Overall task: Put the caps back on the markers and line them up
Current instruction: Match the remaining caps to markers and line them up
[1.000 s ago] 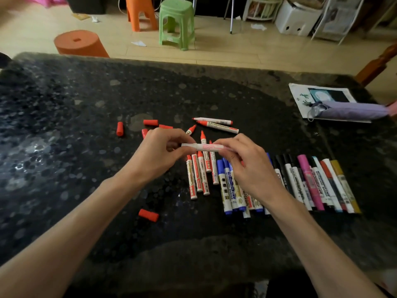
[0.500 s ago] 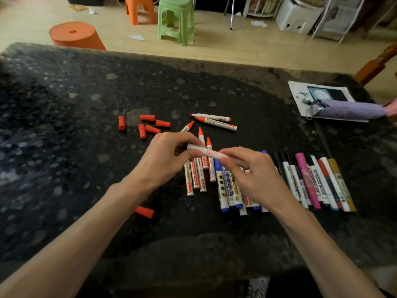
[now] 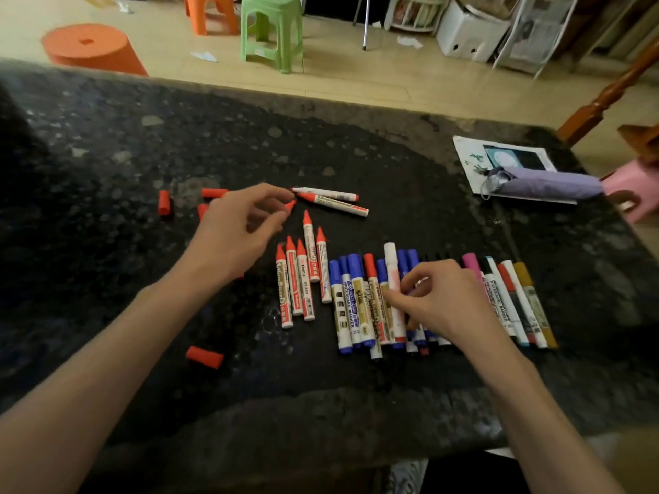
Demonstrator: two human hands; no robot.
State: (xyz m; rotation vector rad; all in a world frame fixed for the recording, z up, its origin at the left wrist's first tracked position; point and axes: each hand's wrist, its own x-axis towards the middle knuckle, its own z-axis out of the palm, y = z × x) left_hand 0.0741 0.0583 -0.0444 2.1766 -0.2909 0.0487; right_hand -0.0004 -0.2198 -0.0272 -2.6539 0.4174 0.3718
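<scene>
From the head camera, the dark stone table [image 3: 107,137] carries all the markers. The right hand [image 3: 442,301] rests on the near-right row of capped markers [image 3: 351,297], fingers curled, thumb and forefinger pinching the barrel of a white-capped pink marker [image 3: 392,276]. That marker lies in the row among blue-capped ones, its long axis running near to far and its cap pointing far. The rest of the row runs the same way, caps far, going on to the right of the hand with pink, red, white and yellow markers [image 3: 517,297].

The left hand [image 3: 235,237] hovers over the far-left part of the table, fingers loosely bent and spread, holding nothing that can be seen. Just beside its fingertips shows the red tip of an uncapped marker whose barrel the hand hides.

Left of the row, five uncapped red markers [image 3: 303,276] lie side by side, near to far, bare tips pointing far. Farther off, two more uncapped red markers [image 3: 331,201] lie almost left to right, tips pointing left.

Loose red caps [image 3: 164,203] lie at the far left, partly behind the left hand; one red cap [image 3: 204,357] lies alone near the left forearm.

At the far right a purple folded umbrella [image 3: 549,183] rests on a printed sheet [image 3: 467,155].
</scene>
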